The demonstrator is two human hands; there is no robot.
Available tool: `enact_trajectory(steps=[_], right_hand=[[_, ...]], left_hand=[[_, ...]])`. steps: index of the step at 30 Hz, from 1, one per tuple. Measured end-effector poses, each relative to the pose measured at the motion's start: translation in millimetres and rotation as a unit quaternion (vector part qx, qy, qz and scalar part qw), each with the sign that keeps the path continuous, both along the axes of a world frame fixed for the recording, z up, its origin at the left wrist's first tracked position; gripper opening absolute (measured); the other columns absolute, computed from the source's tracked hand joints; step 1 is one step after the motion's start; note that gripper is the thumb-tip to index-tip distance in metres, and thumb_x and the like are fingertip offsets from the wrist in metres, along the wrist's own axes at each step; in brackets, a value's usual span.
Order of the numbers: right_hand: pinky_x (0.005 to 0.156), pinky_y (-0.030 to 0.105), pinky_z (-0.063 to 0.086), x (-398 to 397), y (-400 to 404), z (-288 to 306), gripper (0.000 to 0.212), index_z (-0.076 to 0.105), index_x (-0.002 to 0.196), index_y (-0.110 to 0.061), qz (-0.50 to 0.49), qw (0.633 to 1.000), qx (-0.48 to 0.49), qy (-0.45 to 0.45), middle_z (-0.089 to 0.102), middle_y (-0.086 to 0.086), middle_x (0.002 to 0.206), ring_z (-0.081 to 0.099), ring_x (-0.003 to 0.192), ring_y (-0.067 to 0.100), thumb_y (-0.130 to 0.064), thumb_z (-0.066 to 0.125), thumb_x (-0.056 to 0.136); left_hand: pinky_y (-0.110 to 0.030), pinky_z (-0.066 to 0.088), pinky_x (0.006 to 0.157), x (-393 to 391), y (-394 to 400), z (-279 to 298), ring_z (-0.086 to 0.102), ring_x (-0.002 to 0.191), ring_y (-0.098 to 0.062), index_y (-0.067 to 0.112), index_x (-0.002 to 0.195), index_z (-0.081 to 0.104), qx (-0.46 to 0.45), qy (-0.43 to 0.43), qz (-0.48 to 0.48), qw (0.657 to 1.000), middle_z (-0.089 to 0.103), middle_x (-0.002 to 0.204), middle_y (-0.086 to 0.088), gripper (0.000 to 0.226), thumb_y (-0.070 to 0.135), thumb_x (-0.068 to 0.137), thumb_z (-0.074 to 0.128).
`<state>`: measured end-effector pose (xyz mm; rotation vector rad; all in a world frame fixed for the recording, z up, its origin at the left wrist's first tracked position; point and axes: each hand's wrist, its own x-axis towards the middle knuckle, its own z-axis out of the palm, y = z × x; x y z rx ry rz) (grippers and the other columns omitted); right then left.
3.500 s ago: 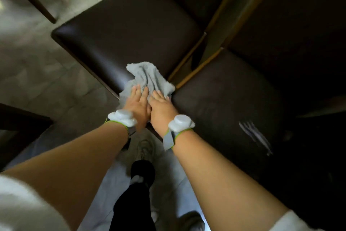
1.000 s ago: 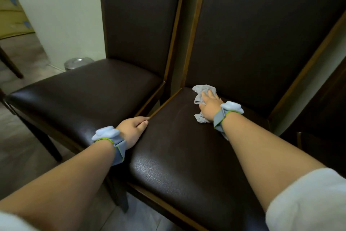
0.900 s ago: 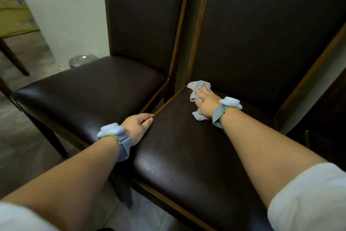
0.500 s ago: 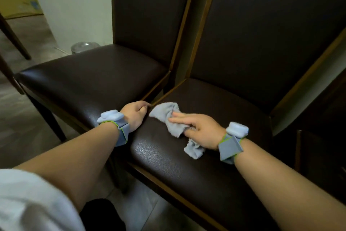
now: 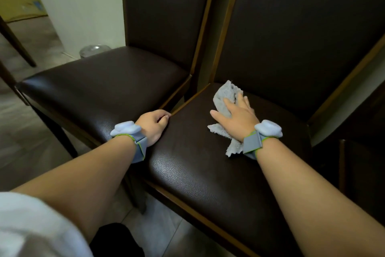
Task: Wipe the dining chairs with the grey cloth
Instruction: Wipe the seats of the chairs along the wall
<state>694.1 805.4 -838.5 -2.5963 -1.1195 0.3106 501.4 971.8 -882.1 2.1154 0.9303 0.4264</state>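
Two dark brown leather dining chairs with wooden frames stand side by side. The grey cloth (image 5: 226, 98) lies crumpled on the seat of the right chair (image 5: 198, 173), toward its back left. My right hand (image 5: 237, 116) presses flat on the cloth, fingers spread over it. My left hand (image 5: 153, 123) is curled over the left front edge of that same seat, next to the gap beside the left chair (image 5: 100, 90). Part of the cloth is hidden under my palm and wrist.
A small metal-lidded bin (image 5: 93, 50) stands on the floor behind the left chair, by a white wall (image 5: 83, 6). Another dark chair's edge (image 5: 358, 165) shows at the right. Tiled floor (image 5: 31, 142) lies to the left and below.
My right hand has slid the cloth from the seat's front left back toward the backrest. Before that, it swept forward from the back. My left hand stays gripping the seat edge.
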Motion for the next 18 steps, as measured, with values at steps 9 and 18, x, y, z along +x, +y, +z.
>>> enact_trajectory(steps=[9, 18], right_hand=[[0.112, 0.047, 0.027, 66, 65, 6, 0.048, 0.032, 0.142, -0.020, -0.064, 0.984, -0.160, -0.043, 0.031, 0.008, 0.151, 0.028, 0.138, 0.032, -0.024, 0.041, 0.095], [0.108, 0.042, 0.035, 88, 88, 16, 0.043, 0.038, 0.142, -0.015, -0.024, 0.974, -0.189, -0.124, 0.040, 0.011, 0.143, 0.035, 0.133, 0.032, -0.023, 0.038, 0.100]], left_hand=[[-0.019, 0.040, 0.081, -1, 2, -5, 0.063, 0.098, -0.014, 0.024, 0.108, 0.068, -0.002, -0.008, -0.019, 1.000, 0.070, 0.100, 0.002, 0.023, 0.025, 0.098, 0.048], [-0.017, 0.038, 0.083, 4, 6, -3, 0.060, 0.108, -0.015, 0.021, 0.117, 0.065, 0.047, 0.001, -0.030, 0.998, 0.068, 0.111, 0.000, 0.026, 0.022, 0.098, 0.047]])
